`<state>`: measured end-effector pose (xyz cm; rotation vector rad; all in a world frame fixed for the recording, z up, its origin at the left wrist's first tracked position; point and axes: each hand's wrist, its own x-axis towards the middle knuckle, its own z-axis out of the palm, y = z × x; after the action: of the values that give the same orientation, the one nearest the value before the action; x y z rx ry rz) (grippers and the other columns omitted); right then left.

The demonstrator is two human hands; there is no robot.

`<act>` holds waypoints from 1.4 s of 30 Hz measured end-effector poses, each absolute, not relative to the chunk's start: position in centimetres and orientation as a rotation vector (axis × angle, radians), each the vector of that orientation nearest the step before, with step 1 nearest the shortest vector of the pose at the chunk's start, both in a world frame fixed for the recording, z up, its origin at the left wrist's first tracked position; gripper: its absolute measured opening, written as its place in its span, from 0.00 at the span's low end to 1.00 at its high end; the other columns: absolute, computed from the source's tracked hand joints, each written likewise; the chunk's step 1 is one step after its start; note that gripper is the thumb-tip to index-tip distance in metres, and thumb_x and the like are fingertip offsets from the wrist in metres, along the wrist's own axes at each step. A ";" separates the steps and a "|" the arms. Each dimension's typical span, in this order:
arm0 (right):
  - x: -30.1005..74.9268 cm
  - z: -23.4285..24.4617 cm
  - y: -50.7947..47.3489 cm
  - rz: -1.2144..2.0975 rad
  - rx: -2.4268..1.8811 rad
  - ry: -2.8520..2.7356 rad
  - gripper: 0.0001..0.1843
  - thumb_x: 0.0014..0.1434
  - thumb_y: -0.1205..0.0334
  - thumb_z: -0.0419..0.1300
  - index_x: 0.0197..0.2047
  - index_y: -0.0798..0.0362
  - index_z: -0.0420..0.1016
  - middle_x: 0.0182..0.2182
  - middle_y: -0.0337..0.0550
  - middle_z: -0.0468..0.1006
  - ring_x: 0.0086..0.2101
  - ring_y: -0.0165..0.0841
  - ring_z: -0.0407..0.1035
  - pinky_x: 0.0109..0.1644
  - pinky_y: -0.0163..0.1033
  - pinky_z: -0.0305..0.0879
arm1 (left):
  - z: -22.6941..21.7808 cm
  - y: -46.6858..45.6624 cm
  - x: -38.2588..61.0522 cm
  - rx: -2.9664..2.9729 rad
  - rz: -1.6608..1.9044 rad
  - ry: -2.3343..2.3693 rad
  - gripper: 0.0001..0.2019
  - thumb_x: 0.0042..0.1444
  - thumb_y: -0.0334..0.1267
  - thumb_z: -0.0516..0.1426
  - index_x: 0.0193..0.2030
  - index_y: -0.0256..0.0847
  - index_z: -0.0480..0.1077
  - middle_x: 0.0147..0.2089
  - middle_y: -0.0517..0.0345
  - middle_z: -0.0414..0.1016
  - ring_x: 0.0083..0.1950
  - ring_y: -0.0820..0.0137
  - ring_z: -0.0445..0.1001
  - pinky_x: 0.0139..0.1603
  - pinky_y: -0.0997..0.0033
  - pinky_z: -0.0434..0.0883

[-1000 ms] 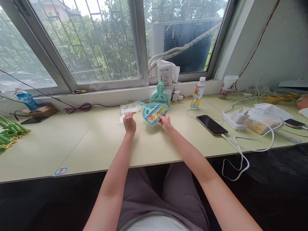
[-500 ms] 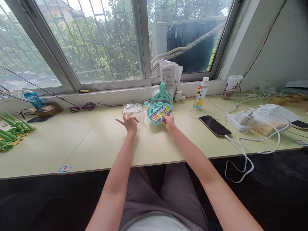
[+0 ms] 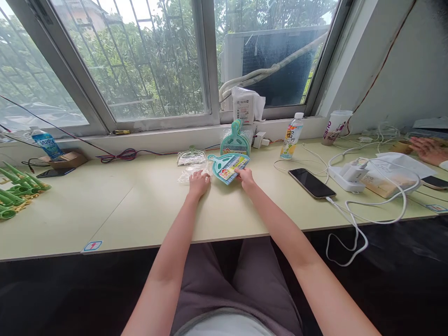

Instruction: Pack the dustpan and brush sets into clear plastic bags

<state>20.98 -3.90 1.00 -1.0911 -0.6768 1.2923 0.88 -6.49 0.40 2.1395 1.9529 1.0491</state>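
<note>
My right hand pinches the lower right edge of a small teal dustpan-and-brush set with a bright printed label. The set is tilted, its handle end towards the left. Beside it, my left hand is lowered onto a crumpled clear plastic bag, fingers curled down over its edge. Behind the held set, a stack of similar teal dustpans stands with handles up against the window ledge. A clear-wrapped packet lies just beyond the bag.
To the right are a drink bottle, a phone, a white power strip with loose cables, and a paper cup. Another person's hand is at the far right. Green plastic parts lie at the far left.
My left hand has come down from a spread, raised pose onto the clear plastic bag, which has shifted left. The dustpan set has barely moved. Another person's hand has appeared at the right.
</note>
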 end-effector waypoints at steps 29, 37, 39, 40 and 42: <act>20.0 1.6 -5.0 1.382 -1.044 -0.915 0.08 0.54 0.78 0.59 0.36 0.58 0.71 0.35 0.46 0.81 0.32 0.33 0.77 0.39 0.40 0.77 | 1.0 -6.4 -0.5 1.835 1.353 1.995 0.39 0.45 0.16 0.51 0.68 0.33 0.56 0.72 0.41 0.48 0.73 0.54 0.47 0.71 0.54 0.50; 19.4 1.7 -5.3 1.292 -0.917 -0.982 0.09 0.52 0.74 0.65 0.37 0.55 0.72 0.34 0.43 0.80 0.34 0.34 0.76 0.43 0.45 0.78 | 1.0 -6.7 0.7 2.578 1.020 1.615 0.41 0.50 0.17 0.42 0.73 0.40 0.42 0.75 0.54 0.40 0.74 0.65 0.42 0.71 0.61 0.52; 19.5 1.6 -5.1 1.254 -0.902 -0.941 0.09 0.52 0.73 0.64 0.37 0.55 0.71 0.34 0.43 0.80 0.35 0.34 0.76 0.44 0.45 0.77 | 1.0 -6.7 0.9 2.593 1.047 1.549 0.43 0.48 0.16 0.41 0.73 0.42 0.44 0.75 0.56 0.41 0.74 0.66 0.42 0.71 0.60 0.53; 19.6 1.5 -5.0 1.239 -0.893 -0.914 0.09 0.52 0.73 0.64 0.37 0.55 0.71 0.35 0.43 0.80 0.35 0.33 0.76 0.44 0.44 0.77 | 1.1 -6.8 1.0 2.596 1.067 1.520 0.43 0.47 0.15 0.41 0.72 0.43 0.46 0.75 0.57 0.41 0.74 0.66 0.42 0.71 0.60 0.53; 19.8 1.3 -4.8 1.221 -0.865 -0.855 0.08 0.53 0.73 0.63 0.37 0.54 0.71 0.36 0.43 0.80 0.36 0.33 0.76 0.45 0.44 0.77 | 1.4 -7.1 1.3 2.619 1.125 1.448 0.44 0.46 0.15 0.41 0.71 0.46 0.50 0.74 0.59 0.43 0.74 0.67 0.41 0.72 0.56 0.49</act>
<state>19.81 -4.80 1.35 -0.8652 -0.8548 1.2214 1.30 -7.12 1.39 2.6189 1.4475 1.1249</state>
